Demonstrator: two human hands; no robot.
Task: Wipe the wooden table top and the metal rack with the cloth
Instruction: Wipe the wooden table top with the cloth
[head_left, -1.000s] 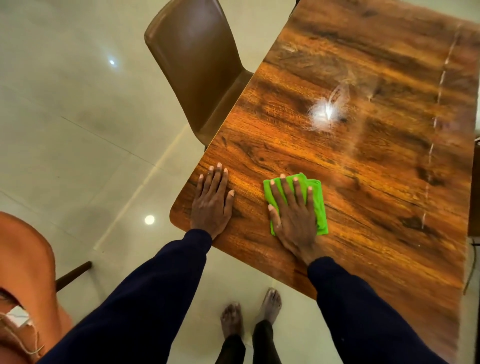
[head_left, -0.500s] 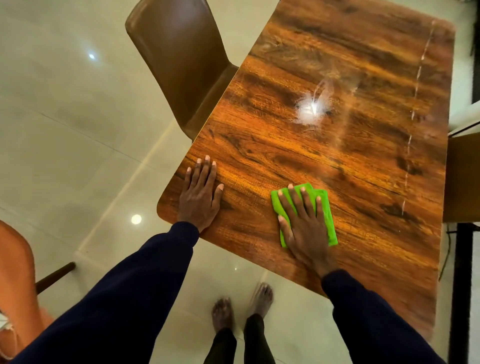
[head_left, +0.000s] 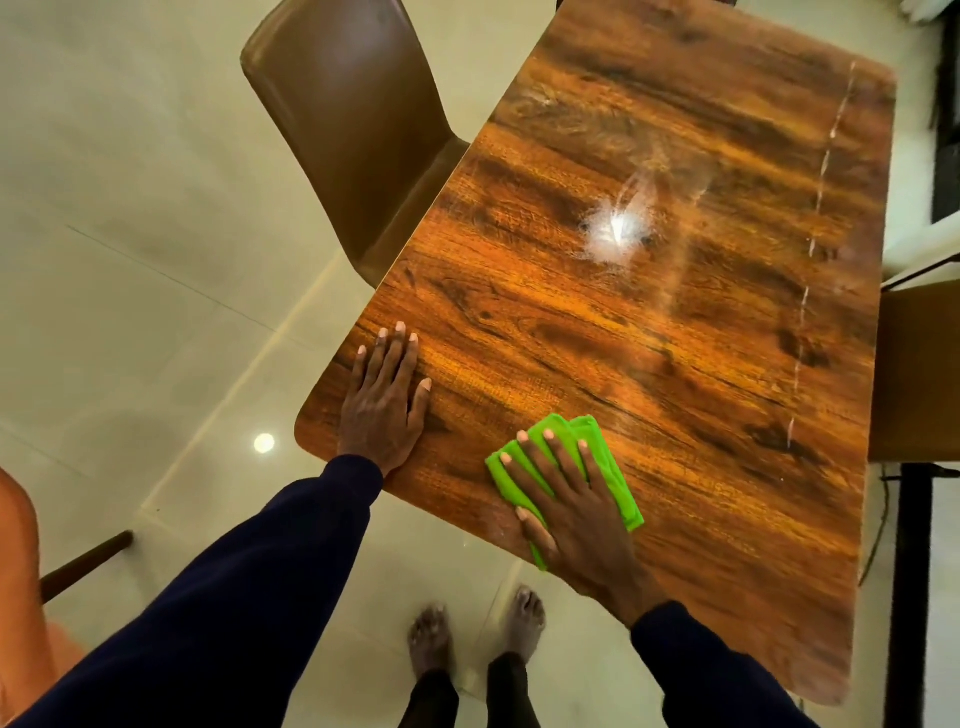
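Observation:
A glossy wooden table top (head_left: 649, 322) fills the middle and right of the head view. My left hand (head_left: 384, 400) lies flat and open on its near left corner, holding nothing. A folded bright green cloth (head_left: 608, 457) rests near the table's front edge. My right hand (head_left: 571, 509) presses flat on the cloth, fingers spread over it, covering most of it. A lamp's white glare and faint streaks show further up the wood. No metal rack can be made out with certainty.
A brown chair (head_left: 358, 130) is tucked against the table's left edge. An orange seat (head_left: 21, 597) sits at the far left. A brown panel (head_left: 919, 374) and a dark post (head_left: 914, 571) stand right of the table. My bare feet (head_left: 478, 634) stand on pale tiles.
My right hand has slid the cloth along the table's front edge, to the right and then back toward me. The left hand has stayed planted on the corner. The camera has shifted.

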